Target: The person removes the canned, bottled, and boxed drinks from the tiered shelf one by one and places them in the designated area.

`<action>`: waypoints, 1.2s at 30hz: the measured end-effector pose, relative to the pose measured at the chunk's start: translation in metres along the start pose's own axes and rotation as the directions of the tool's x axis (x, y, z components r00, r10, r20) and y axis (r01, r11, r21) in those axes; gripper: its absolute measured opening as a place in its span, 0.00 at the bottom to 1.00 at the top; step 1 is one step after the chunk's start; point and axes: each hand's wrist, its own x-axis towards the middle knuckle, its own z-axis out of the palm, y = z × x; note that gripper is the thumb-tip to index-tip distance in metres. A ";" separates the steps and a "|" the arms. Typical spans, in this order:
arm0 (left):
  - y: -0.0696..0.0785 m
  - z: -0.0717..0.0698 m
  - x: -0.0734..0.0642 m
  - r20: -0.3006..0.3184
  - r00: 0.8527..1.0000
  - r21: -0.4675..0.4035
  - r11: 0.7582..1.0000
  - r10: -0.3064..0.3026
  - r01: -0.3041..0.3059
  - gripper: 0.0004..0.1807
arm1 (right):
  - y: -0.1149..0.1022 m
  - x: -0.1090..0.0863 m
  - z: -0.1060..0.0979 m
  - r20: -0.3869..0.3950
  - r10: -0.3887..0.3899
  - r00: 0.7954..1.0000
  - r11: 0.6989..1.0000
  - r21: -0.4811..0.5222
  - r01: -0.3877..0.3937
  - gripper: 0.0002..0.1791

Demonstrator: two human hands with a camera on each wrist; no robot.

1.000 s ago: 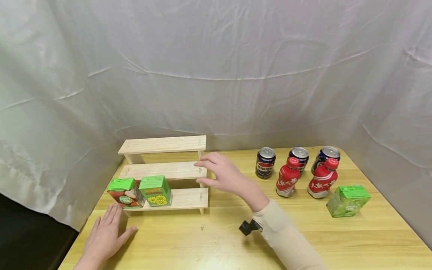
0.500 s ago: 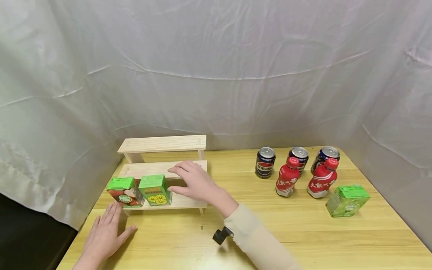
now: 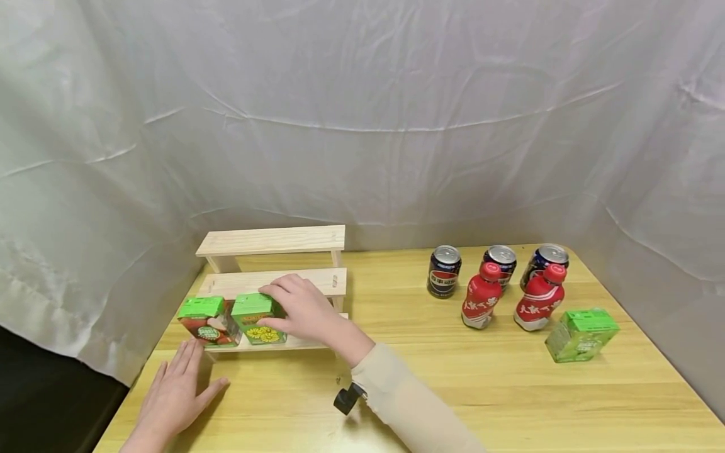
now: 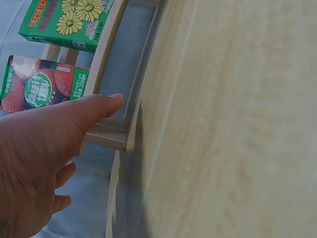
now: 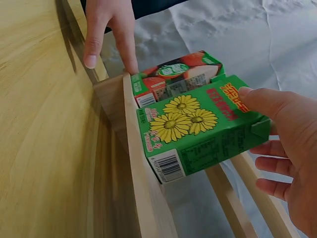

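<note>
A green drink carton with yellow chrysanthemums [image 3: 264, 329] stands on the lowest board of a three-step wooden shelf [image 3: 317, 341]. My right hand [image 3: 306, 311] pinches it near the top, thumb [image 5: 262, 99] on the front face and fingers behind. Just left of it is a red-and-green fruit drink carton [image 3: 212, 329]. With its fingers straight, my left hand [image 3: 175, 390] lies by the shelf's front left corner; in the right wrist view a fingertip touches the board's end. That hand's thumb [image 4: 101, 106] points along the shelf front in the left wrist view.
At the right of the table are several dark blue cola cans [image 3: 444, 272], two red bottles [image 3: 481, 296] and another green carton [image 3: 582, 336]. Grey cloth [image 3: 385, 176] hangs behind and at both sides. The shelf's upper boards [image 3: 272, 240] rise behind the cartons.
My right hand has moved left from the shelf's right end to the chrysanthemum carton and taken hold of its top. The left hand and the cartons stay where they were.
</note>
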 end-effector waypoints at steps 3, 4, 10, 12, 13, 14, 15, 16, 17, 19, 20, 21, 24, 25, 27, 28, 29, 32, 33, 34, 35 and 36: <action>0.001 0.000 0.000 0.005 1.000 -0.005 1.000 -0.002 0.002 0.56 | -0.003 0.003 0.002 0.021 0.008 1.000 1.000 -0.028 -0.008 0.35; 0.001 -0.001 0.000 0.005 1.000 -0.006 1.000 -0.002 0.002 0.56 | -0.003 0.004 0.002 0.029 0.015 0.999 0.999 -0.034 -0.014 0.36; 0.000 -0.001 0.001 0.002 1.000 0.002 1.000 0.000 0.000 0.56 | -0.006 0.008 0.003 0.057 0.024 0.998 0.997 -0.080 -0.020 0.36; 0.000 -0.001 0.002 0.001 1.000 0.003 1.000 0.000 0.000 0.56 | -0.006 0.008 0.003 0.059 0.021 0.998 0.996 -0.085 -0.016 0.36; 0.000 -0.001 0.001 0.000 1.000 0.002 1.000 0.001 -0.001 0.56 | -0.006 0.008 0.004 0.058 0.019 0.998 0.996 -0.083 -0.014 0.36; 0.000 -0.001 0.001 -0.001 1.000 0.002 1.000 0.002 -0.002 0.56 | -0.007 0.008 0.004 0.056 0.017 0.998 0.997 -0.081 -0.013 0.35; 0.001 -0.001 0.001 -0.001 1.000 0.000 1.000 0.002 -0.002 0.56 | -0.007 0.008 0.005 0.053 0.016 0.998 0.997 -0.079 -0.012 0.35; 0.001 -0.001 0.001 -0.001 1.000 -0.001 1.000 0.003 -0.003 0.56 | -0.007 0.008 0.005 0.049 0.014 0.999 0.997 -0.077 -0.010 0.35; 0.001 -0.001 0.001 -0.002 1.000 -0.001 1.000 0.004 -0.004 0.56 | -0.007 0.008 0.006 0.044 0.010 0.999 0.997 -0.075 -0.007 0.35; 0.000 -0.001 0.001 -0.001 1.000 -0.001 1.000 0.006 -0.006 0.56 | -0.007 0.007 0.006 0.034 0.001 0.999 0.997 -0.083 0.002 0.34; 0.000 -0.001 0.000 0.001 1.000 -0.001 1.000 0.006 -0.006 0.57 | -0.008 0.007 0.007 0.028 -0.005 1.000 0.996 -0.088 0.008 0.34; 0.000 -0.001 0.000 0.003 1.000 -0.002 1.000 0.005 -0.005 0.57 | -0.008 0.007 0.007 0.021 -0.013 1.000 0.995 -0.094 0.015 0.34; 0.000 -0.001 -0.001 0.010 1.000 -0.004 1.000 0.004 -0.003 0.57 | -0.008 0.005 0.009 0.001 -0.038 0.999 0.992 -0.119 0.038 0.33; 0.000 0.000 -0.001 0.011 1.000 -0.005 1.000 0.003 -0.003 0.57 | -0.009 0.004 0.009 -0.008 -0.047 0.999 0.991 -0.124 0.045 0.32; 0.000 0.000 -0.001 0.010 1.000 -0.007 1.000 0.003 -0.003 0.57 | -0.010 0.004 0.009 -0.027 -0.064 0.998 0.989 -0.132 0.060 0.32; 0.000 0.000 -0.001 0.009 1.000 -0.009 1.000 0.003 -0.003 0.57 | -0.010 0.003 0.009 -0.039 -0.073 0.997 0.988 -0.136 0.067 0.32; 0.000 0.000 -0.001 0.006 1.000 -0.008 1.000 0.004 -0.004 0.57 | -0.010 0.002 0.009 -0.052 -0.083 0.995 0.987 -0.141 0.075 0.32; 0.000 0.000 -0.001 0.003 1.000 -0.011 1.000 0.003 -0.003 0.57 | -0.012 0.001 0.009 -0.087 -0.107 0.990 0.984 -0.155 0.093 0.31; 0.000 0.001 -0.001 0.003 1.000 -0.010 1.000 0.003 -0.003 0.57 | -0.012 0.000 0.009 -0.098 -0.115 0.989 0.983 -0.158 0.098 0.31; 0.000 0.001 0.000 0.003 1.000 -0.009 1.000 0.002 -0.002 0.57 | -0.012 0.000 0.009 -0.106 -0.120 0.987 0.982 -0.160 0.102 0.31; 0.000 0.001 0.000 0.003 1.000 -0.008 1.000 0.001 -0.001 0.57 | -0.013 -0.001 0.009 -0.111 -0.124 0.986 0.981 -0.161 0.106 0.31; 0.000 0.001 0.000 0.004 1.000 -0.007 1.000 0.000 0.000 0.57 | -0.013 -0.001 0.009 -0.114 -0.128 0.985 0.981 -0.161 0.109 0.31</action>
